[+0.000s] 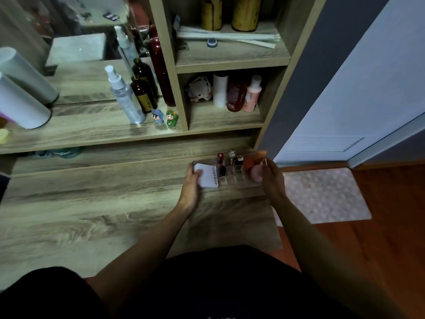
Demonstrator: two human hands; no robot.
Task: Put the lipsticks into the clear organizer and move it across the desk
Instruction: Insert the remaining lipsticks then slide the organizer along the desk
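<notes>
Your clear organizer [232, 180] is sitting at the far right end of the wood-grain desk [92, 215], right up against the shelf unit [230, 63]. You've got both hands on it: your left hand [192, 183] is wrapped around the left end, thumb resting on the white compact [205, 176] that lies in that section, and your right hand [272, 178] is closed on the right end, fingers pinching the wall.

Readable text: the white compact has "#U2skin" printed along its edge. That's about the only label that comes through cleanly. The dark red bottle [235, 94] in the lower cubby has white lettering, too blurry to make out.

Inside the organizer's middle slots you've got lipsticks [230, 162] standing upright, one dark red with a small mark on its cap, one with a clear faceted top, one black and gold. On the right section there's an orange wedge sponge [254, 161] and a pink rounded sponge [256, 173], the pink one touching your right fingers.

Two little cartoon figurines [164, 117] stand on the ledge above.
</notes>
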